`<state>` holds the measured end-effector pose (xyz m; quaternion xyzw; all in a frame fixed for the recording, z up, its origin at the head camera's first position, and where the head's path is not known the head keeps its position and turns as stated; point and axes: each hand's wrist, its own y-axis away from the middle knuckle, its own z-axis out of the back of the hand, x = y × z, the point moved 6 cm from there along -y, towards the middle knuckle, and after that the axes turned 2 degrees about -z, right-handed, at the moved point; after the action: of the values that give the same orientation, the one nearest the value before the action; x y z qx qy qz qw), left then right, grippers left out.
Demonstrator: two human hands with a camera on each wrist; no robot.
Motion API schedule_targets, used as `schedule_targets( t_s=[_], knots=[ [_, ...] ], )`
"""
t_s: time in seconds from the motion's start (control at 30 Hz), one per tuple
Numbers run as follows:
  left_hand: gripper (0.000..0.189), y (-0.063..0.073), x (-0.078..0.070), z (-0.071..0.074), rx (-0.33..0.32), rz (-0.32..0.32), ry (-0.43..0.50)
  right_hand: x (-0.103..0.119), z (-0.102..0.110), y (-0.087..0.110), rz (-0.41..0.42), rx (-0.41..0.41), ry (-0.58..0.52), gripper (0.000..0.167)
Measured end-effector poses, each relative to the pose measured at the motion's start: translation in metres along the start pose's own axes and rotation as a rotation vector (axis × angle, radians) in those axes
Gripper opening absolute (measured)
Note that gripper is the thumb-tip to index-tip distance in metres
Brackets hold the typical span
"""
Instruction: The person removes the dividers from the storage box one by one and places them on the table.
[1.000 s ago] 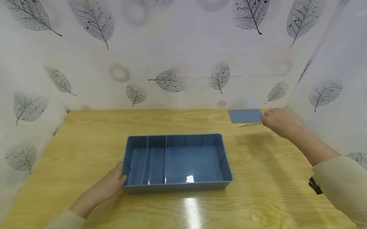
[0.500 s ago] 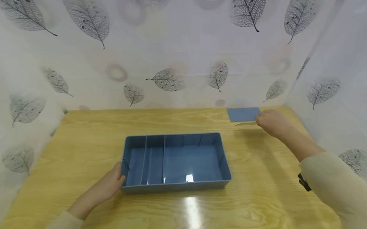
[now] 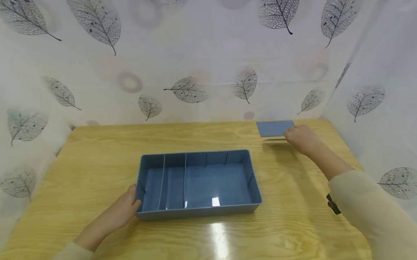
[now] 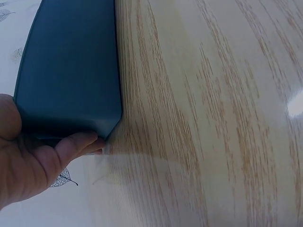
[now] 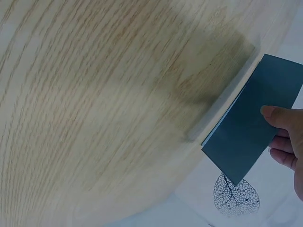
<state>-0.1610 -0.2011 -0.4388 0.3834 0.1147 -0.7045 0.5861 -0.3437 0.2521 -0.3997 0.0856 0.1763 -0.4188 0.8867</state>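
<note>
held panel (image 5: 251,116) in right hand (image 3: 300,138), beyond and to the right of the open tray (image 3: 202,213).
head view: held panel nearly edge-on, long axis side to side, like the tray's, and crosswise to the two dividers (image 3: 185,181), which run front to back. right hand is the nearer; arm stretched forward over the tabletop (image 3: 295,239). right wrist view: narrow pinch, thumb on one face, fingers behind. left hand (image 3: 124,208) grips the tray's left end. second panel (image 3: 272,127) lies flat at the far edge, beside the right hand; cannot tell whether the panels touch.
</note>
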Motion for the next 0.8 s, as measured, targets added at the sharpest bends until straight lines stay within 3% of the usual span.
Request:
schedule_targets(
  t_s=[0.23, 0.5, 0.8],
  knots=[
    [0.050, -0.001, 0.000, -0.001, -0.005, 0.009, 0.002, 0.004, -0.008, 0.001, -0.018, -0.005, -0.027, 0.015],
    [0.048, 0.000, 0.000, 0.000, -0.021, -0.009, 0.019, 0.008, -0.014, 0.012, -0.020, -0.163, -0.112, 0.023],
    [0.048, -0.001, 0.000, -0.001, -0.031, -0.005, -0.007, 0.005, -0.026, 0.016, -0.069, -0.124, -0.116, 0.023]
  ],
)
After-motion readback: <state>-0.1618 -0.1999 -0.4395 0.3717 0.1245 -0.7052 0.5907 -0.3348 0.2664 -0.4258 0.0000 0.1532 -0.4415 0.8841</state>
